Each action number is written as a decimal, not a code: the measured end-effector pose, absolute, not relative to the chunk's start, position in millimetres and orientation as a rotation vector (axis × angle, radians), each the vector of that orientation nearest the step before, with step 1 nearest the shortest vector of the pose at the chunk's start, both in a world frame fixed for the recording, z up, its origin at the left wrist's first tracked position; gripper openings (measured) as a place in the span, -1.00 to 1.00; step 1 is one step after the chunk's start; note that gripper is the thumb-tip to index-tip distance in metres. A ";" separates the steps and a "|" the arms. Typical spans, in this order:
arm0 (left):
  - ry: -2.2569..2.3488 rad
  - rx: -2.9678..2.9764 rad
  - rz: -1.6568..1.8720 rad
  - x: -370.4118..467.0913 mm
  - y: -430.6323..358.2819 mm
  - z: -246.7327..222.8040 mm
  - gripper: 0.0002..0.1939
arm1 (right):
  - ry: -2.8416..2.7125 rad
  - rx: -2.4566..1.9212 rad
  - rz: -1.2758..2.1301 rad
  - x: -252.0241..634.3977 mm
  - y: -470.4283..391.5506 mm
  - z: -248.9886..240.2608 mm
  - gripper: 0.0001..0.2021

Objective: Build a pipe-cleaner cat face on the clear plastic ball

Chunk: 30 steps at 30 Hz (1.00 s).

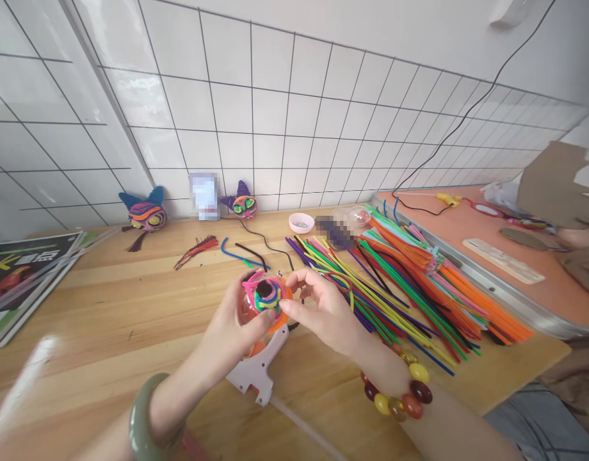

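Between my hands is a small round craft ball [270, 296] wrapped in pink, orange, blue, green and yellow pipe cleaners, with a dark round patch on top. My left hand [249, 314] grips it from the left, thumb across its front. My right hand [323, 310] has its thumb and bent forefinger pinched on the ball's right side; any small piece between those fingertips is too small to make out. Directly beneath, a pale glue gun [263, 368] lies on the wooden table [107, 320], partly covered by the ball and my hands.
Many coloured pipe cleaners [400, 288] spread to the right. Behind are a pink bowl [301, 223], two finished eared balls, one blue-eared [145, 214], one purple-eared [244, 203], and loose strands [196, 251]. Magazines [30, 275] lie left. A person's hand [580, 224] shows at far right.
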<state>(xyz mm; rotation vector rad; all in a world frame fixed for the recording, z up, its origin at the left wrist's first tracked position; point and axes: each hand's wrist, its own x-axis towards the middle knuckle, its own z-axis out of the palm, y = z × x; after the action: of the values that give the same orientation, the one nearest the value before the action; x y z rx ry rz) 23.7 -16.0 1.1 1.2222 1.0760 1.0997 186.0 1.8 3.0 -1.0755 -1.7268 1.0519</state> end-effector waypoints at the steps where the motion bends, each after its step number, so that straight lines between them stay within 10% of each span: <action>1: 1.081 1.220 1.098 24.1 -16.2 1.8 -0.40 | -1.732 -1.073 1.041 185.9 1.6 3.1 -0.85; 30: 1.105 1.229 1.083 22.3 -13.5 4.5 -0.43 | -1.682 -1.014 1.185 185.8 3.0 -1.7 -0.82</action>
<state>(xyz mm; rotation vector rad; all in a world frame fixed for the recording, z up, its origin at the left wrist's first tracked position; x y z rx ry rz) 22.3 -13.5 4.5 1.2287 1.1046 1.0831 185.8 3.0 -1.7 -1.0145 -1.6821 1.1849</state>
